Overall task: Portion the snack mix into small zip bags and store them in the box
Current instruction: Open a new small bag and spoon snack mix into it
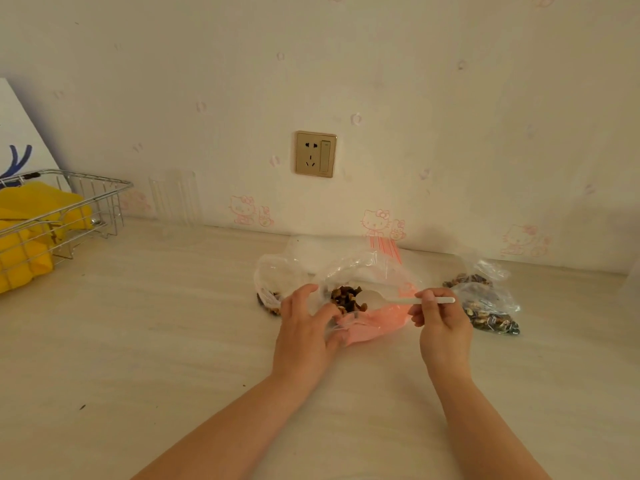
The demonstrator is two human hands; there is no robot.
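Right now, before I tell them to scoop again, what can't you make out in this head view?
- Storage box: none identifiable in the head view.
- Zip bag mouth: clear plastic folds blur where it opens; the left hand covers its near edge.
- Spoon bowl: inside the bag, load unclear; the right hand hides part of the handle.
- Bag behind the left hand: mostly covered, fill unknown.
- Filled bags at right: count and seals unclear.
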